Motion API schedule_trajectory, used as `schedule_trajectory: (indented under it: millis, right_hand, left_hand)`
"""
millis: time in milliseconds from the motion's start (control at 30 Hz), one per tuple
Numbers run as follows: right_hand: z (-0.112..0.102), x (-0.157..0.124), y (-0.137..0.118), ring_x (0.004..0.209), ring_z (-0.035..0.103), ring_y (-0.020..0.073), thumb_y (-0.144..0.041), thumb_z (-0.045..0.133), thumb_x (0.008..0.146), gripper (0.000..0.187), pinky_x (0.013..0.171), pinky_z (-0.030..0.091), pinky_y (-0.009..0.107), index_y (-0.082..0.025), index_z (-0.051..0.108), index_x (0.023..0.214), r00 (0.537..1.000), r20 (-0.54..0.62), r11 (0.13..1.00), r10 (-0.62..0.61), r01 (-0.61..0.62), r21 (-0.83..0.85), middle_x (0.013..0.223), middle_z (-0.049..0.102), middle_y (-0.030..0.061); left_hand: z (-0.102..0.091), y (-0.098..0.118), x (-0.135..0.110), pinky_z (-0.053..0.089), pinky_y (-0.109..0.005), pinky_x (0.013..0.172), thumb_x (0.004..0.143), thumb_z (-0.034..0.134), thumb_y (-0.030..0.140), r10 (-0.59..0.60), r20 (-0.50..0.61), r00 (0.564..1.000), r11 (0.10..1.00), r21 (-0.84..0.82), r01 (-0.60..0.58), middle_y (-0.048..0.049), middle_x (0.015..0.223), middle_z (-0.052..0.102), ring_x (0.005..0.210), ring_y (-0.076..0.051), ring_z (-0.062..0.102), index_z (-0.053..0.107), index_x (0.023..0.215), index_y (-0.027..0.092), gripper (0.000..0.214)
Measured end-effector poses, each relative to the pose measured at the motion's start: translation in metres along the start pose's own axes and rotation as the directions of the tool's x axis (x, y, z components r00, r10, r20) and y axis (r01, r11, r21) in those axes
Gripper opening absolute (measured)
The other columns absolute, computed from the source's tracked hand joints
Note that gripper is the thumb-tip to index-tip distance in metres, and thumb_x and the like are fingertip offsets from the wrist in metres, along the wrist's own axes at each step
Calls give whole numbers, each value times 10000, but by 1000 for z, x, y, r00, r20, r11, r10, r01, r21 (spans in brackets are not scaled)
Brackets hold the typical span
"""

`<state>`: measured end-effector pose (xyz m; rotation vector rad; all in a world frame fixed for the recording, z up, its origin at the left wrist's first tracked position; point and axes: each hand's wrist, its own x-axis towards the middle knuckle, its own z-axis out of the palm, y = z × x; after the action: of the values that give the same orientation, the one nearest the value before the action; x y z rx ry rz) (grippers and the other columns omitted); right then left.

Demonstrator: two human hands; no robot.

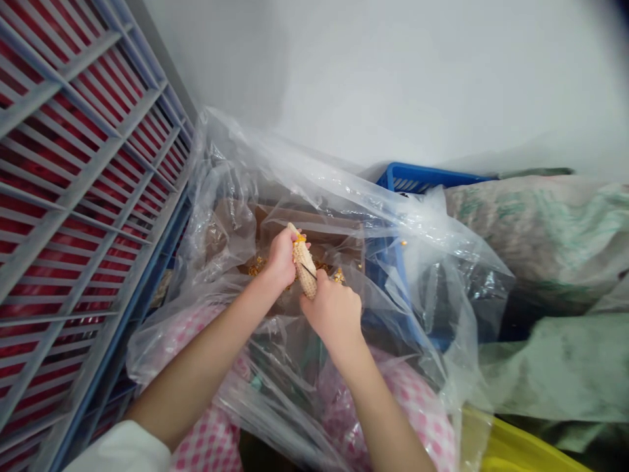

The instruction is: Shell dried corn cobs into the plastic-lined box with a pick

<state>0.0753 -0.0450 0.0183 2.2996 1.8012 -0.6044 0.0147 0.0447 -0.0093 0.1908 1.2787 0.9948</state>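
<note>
My left hand (281, 257) is closed round the upper part of a corn cob (304, 274), which is mostly stripped of kernels with a few yellow ones left near its tip. My right hand (334, 311) is closed just below the cob and holds a thin dark tool (308, 270) against its side; what the tool is I cannot make out. Both hands work over a cardboard box (295, 219) lined with a large clear plastic bag (373, 216). Loose yellow kernels (256, 265) lie inside the box beneath the cob.
A grey metal grid (83, 190) over red panels stands at the left. A blue plastic crate (417, 178) sits behind the bag, with pale woven sacks (550, 236) to the right. A yellow container edge (521, 449) shows at bottom right. My lap wears pink checked fabric (206, 439).
</note>
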Motion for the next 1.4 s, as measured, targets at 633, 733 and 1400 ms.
schedule_trajectory:
  millis: [633, 733, 1400]
  right_hand:
    - [1, 0, -2, 730, 665, 246, -298, 526, 744, 212, 606, 457, 306, -186, 539, 924, 1000, -6, 1000, -1, 1, 4, 786, 682, 84]
    - [0, 1, -3, 737, 665, 245, -300, 526, 747, 213, 613, 459, 307, -188, 536, 927, 1000, 6, 1000, 6, -6, -3, 796, 682, 85]
    - [2, 0, -4, 751, 665, 248, -288, 523, 752, 226, 622, 456, 309, -177, 541, 948, 1000, 21, 1000, 4, -4, -6, 805, 678, 107]
  left_hand:
    - [-3, -1, 0, 341, -227, 499, 582, 427, 70, -4, -27, 1000, 1000, 28, 5, 16, 607, 485, 518, -93, 473, 501, 664, 157, 141]
    - [-3, -1, 2, 329, -235, 484, 609, 453, 130, -8, -16, 1000, 1000, 30, 9, 17, 586, 479, 507, -101, 463, 493, 643, 164, 63]
    - [-4, -4, 4, 330, -217, 490, 538, 432, 66, -15, -41, 999, 999, 30, 17, 28, 567, 470, 491, -81, 452, 454, 605, 162, 119]
